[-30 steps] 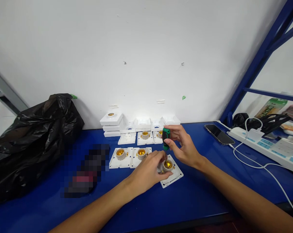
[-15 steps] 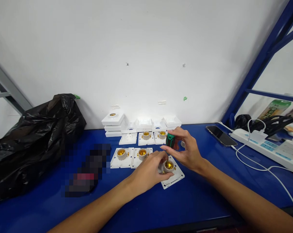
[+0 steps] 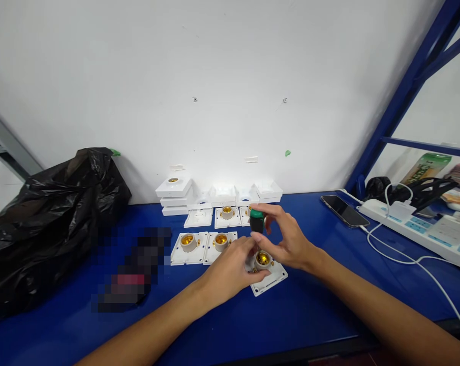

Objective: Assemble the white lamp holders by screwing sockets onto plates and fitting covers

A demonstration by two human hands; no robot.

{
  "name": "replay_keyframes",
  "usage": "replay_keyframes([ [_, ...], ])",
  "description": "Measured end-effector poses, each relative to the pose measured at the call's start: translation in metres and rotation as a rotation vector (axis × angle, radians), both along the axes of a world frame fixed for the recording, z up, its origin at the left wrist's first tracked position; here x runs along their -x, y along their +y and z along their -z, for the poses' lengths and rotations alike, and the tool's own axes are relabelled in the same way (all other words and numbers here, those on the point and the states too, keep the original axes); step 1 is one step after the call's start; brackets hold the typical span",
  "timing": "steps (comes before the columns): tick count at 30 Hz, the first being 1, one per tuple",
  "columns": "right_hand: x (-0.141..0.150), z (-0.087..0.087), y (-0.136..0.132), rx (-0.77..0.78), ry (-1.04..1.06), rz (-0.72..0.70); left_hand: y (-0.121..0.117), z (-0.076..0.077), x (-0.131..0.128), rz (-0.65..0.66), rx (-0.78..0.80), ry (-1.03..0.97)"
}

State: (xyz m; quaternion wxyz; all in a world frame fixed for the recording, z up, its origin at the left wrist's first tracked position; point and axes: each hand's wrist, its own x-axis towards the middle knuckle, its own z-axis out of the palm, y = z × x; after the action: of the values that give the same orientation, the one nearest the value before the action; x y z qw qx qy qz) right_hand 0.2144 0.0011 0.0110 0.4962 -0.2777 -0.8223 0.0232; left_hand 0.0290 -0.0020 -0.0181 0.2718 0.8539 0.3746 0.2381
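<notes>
My right hand (image 3: 288,241) grips a screwdriver (image 3: 257,222) with a green and black handle, held upright between thumb and fingers. Its tip points down at a lamp holder (image 3: 263,260) with a brass-coloured threaded inside; my left hand partly hides where it meets. That holder sits on a square white base plate (image 3: 268,284), turned at an angle on the blue table. Thumb and fingers of my left hand (image 3: 232,269) close round the holder from the left. Close by on the left lie two similar plates with lamp holders (image 3: 188,243), side by side.
Behind stand more plates with lamp holders (image 3: 227,213), a plate without one (image 3: 198,217), and stacked white covers (image 3: 173,195) against the wall. A black plastic bag (image 3: 62,223) lies left, beside a blurred dark object (image 3: 138,269). A phone (image 3: 344,211) and power strip (image 3: 416,223) are right.
The screwdriver handle has turned in my right fingers and leans slightly differently, now showing more black. My left hand keeps its hold on the lamp holder. The whole view has shifted slightly.
</notes>
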Motion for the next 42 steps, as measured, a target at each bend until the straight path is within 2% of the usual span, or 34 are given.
replay_keyframes([
  [5, 0.002, 0.006, 0.003, 0.059, 0.131, 0.038, 0.0, -0.003, 0.0, 0.032, 0.017, -0.007],
  [12, -0.001, 0.001, 0.001, 0.094, 0.058, 0.012, 0.001, 0.0, 0.0, 0.027, 0.024, 0.008],
  [18, 0.003, 0.01, 0.006, 0.065, 0.189, 0.053, 0.0, -0.002, 0.0, 0.035, 0.019, -0.005],
  [25, 0.001, -0.002, 0.001, -0.041, 0.022, 0.002, 0.0, -0.001, 0.001, 0.008, -0.008, -0.019],
  [30, 0.001, -0.003, 0.001, -0.1, 0.085, 0.02, 0.0, -0.001, 0.001, 0.023, -0.006, -0.016],
  [34, 0.0, -0.004, 0.001, -0.036, -0.003, -0.043, 0.001, 0.0, 0.001, 0.021, -0.008, -0.001],
  [39, 0.001, -0.001, 0.0, -0.053, 0.063, 0.043, 0.003, 0.001, 0.001, 0.051, 0.025, -0.026],
  [42, 0.001, -0.003, 0.0, -0.086, 0.073, 0.041, 0.003, 0.0, 0.001, 0.055, 0.024, -0.037],
])
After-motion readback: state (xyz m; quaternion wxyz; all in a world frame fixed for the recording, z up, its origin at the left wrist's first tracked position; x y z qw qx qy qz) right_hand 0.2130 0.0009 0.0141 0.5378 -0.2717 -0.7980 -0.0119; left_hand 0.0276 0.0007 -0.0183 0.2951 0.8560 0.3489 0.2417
